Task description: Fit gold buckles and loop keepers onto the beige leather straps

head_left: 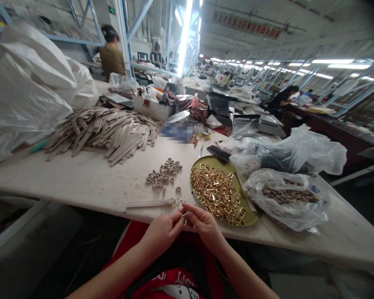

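Observation:
My left hand (167, 226) and my right hand (204, 222) meet at the table's front edge, fingers pinched together. Between their fingertips is a small beige piece (185, 215), mostly covered, so its exact shape cannot be made out. Just beyond my left hand lies a beige strap (149, 204) with a gold buckle (174, 202) at its right end. A loose group of small beige strap loops (163, 174) sits farther back, with a single loop (178, 189) nearer my fingers. To the right of my hands stands a round tray (233, 170) heaped with gold buckles (216, 191).
Many beige straps (112, 128) are piled at the back left, beside a big white bag (40, 74). Clear plastic bags (286, 197) crowd the right side, one holding small brown pieces. Scraps and a white box (151, 109) stand behind. Other people sit farther off.

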{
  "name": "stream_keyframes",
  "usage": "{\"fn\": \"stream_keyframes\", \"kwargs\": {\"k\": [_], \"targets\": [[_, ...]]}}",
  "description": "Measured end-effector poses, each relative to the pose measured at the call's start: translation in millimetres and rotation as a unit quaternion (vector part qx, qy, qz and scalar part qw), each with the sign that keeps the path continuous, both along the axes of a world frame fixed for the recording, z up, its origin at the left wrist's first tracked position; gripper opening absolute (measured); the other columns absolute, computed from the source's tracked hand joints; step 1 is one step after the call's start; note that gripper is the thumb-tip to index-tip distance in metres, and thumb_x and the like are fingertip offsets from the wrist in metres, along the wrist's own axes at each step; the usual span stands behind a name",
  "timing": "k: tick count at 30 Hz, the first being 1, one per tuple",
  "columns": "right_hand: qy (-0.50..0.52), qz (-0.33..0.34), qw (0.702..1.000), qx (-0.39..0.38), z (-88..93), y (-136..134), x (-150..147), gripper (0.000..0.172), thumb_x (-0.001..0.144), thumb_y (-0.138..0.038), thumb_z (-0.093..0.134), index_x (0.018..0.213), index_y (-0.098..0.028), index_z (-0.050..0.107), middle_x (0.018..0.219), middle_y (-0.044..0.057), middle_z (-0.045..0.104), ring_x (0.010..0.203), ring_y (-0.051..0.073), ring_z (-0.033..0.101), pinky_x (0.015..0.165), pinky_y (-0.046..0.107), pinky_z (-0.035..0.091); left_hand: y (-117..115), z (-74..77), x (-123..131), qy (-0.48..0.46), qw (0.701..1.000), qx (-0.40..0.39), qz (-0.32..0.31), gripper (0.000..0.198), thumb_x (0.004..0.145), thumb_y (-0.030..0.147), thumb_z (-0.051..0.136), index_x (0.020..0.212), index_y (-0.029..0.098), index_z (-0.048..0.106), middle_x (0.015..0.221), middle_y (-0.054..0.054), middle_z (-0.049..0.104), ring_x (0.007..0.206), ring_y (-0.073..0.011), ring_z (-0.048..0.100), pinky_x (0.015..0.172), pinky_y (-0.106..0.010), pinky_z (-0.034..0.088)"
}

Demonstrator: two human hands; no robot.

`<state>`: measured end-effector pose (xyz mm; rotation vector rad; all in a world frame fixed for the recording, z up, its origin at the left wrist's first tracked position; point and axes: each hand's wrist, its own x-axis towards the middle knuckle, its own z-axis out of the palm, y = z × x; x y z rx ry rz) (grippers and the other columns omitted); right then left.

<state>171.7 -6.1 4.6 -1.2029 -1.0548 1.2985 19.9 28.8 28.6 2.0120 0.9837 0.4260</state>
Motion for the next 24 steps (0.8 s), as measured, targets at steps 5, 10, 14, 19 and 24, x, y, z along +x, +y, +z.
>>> {"fn": "stream_keyframes", "kwargs": {"k": [5, 10, 14, 19, 24], "targets": [[-0.125, -0.028, 0.989, 0.072, -17.4, -4, -4, 0.024, 0.079, -0.029, 0.054, 0.1, -0.024, 0.067, 0.093, 0.005, 0.069, 0.081, 0.019, 0.063, 0.071, 0.033, 0.052, 0, -0.9, -2, 0.169, 0.978, 0.126, -0.008, 0.029, 0.088, 0.032, 0.033, 0.084, 0.02, 0.059, 0.071, -0.005, 0.068, 0.063, -0.0196, 0.062, 0.052, -0.024, 0.033], [-0.29, -0.033, 0.941, 0.169, -18.9, -11, -6, 0.036, 0.083, -0.019, 0.044, 0.117, -0.022, 0.056, 0.108, 0.01, 0.064, 0.1, 0.022, 0.058, 0.088, 0.039, 0.046, -2, -5.2, 3, 0.182, 0.974, 0.135, -0.02, 0.028, 0.09, 0.03, 0.031, 0.087, 0.02, 0.058, 0.075, -0.005, 0.07, 0.067, -0.0198, 0.064, 0.053, -0.024, 0.034], [-0.245, -0.04, 0.96, 0.131, -13.8, -10, -6, 0.037, 0.087, -0.021, 0.039, 0.121, -0.023, 0.052, 0.111, 0.009, 0.063, 0.103, 0.021, 0.057, 0.09, 0.037, 0.045, -1, -5.5, 7, 0.165, 0.98, 0.108, -0.002, 0.029, 0.09, 0.03, 0.029, 0.094, 0.022, 0.057, 0.079, -0.005, 0.07, 0.07, -0.0199, 0.065, 0.055, -0.024, 0.036], [-0.233, -0.036, 0.965, 0.112, -9.3, -10, -5, 0.034, 0.086, -0.021, 0.041, 0.116, -0.024, 0.057, 0.106, 0.008, 0.065, 0.097, 0.022, 0.06, 0.087, 0.038, 0.046, -4, -6.5, 7, 0.15, 0.981, 0.124, -0.007, 0.032, 0.091, 0.031, 0.027, 0.092, 0.021, 0.058, 0.078, -0.006, 0.069, 0.07, -0.0208, 0.064, 0.055, -0.025, 0.036], [-0.299, -0.023, 0.94, 0.163, -13.2, -17, -9, 0.044, 0.077, -0.012, 0.044, 0.118, -0.02, 0.056, 0.107, 0.012, 0.064, 0.099, 0.026, 0.058, 0.088, 0.044, 0.044, -12, -11.0, 6, 0.196, 0.967, 0.161, -0.036, 0.029, 0.089, 0.027, 0.031, 0.093, 0.019, 0.059, 0.075, -0.008, 0.069, 0.065, -0.0215, 0.063, 0.053, -0.026, 0.034]]}}
